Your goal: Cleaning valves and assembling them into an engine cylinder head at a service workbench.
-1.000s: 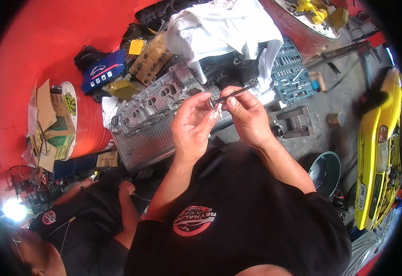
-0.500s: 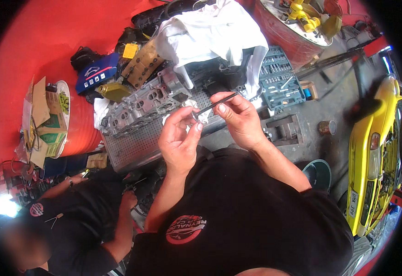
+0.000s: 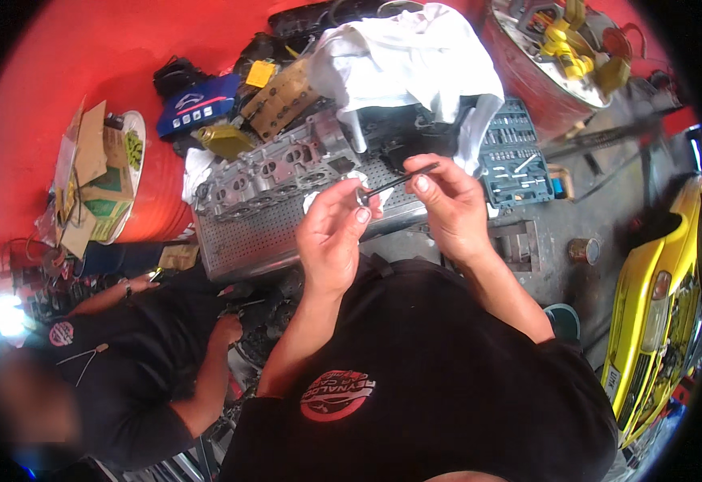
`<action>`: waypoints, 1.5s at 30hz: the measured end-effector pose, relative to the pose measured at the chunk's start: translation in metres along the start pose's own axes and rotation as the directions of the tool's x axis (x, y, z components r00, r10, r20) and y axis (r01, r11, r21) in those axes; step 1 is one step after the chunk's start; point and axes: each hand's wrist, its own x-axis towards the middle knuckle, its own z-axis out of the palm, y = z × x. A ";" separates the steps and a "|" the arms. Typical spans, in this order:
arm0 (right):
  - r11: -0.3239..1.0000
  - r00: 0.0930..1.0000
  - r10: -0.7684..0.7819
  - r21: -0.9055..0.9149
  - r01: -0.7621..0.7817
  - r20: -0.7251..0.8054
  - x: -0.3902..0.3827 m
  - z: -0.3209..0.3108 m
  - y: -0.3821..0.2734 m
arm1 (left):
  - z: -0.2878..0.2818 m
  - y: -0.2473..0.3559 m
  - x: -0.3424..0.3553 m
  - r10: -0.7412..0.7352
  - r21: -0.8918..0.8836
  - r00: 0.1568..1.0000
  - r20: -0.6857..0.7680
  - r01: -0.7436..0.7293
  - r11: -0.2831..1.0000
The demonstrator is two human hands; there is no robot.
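Between both hands I hold an engine valve (image 3: 391, 186), a thin dark stem with a round head at its left end. My left hand (image 3: 331, 245) is closed at the valve's head, thumb and fingers pinching it. Fingers and thumb of my right hand (image 3: 454, 207) grip the stem near its far right tip. Beyond my hands, a metal cylinder head (image 3: 275, 165) lies on a perforated metal bench top (image 3: 246, 239). Behind my left fingers, a bit of white cloth or paper partly shows on the bench.
A white cloth (image 3: 407, 60) drapes over dark parts at the back. An open socket set (image 3: 516, 161) sits to the right, near a tin can (image 3: 583, 250). A yellow car (image 3: 656, 313) stands far right. A co-worker (image 3: 134, 345) is close on my left, beside a red drum (image 3: 154, 205).
The view has shifted, so the surroundings sit further right and lower on the left. The valve has turned a little, showing more of its round head. Both hands still hold it.
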 end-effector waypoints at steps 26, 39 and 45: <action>0.854 0.925 -0.373 -0.361 0.375 0.079 -0.003 0.012 -0.003 | -0.003 0.006 0.005 0.029 -0.078 0.997 -0.065 -0.034 0.996; 0.595 0.798 -0.506 -0.537 0.598 0.328 0.000 0.018 -0.017 | 0.006 0.015 -0.001 0.101 0.430 0.993 -0.056 -0.068 0.900; 0.440 0.686 -0.543 -0.532 0.723 0.483 -0.003 0.021 -0.016 | 0.009 0.019 0.001 0.099 0.417 0.993 -0.069 -0.062 0.907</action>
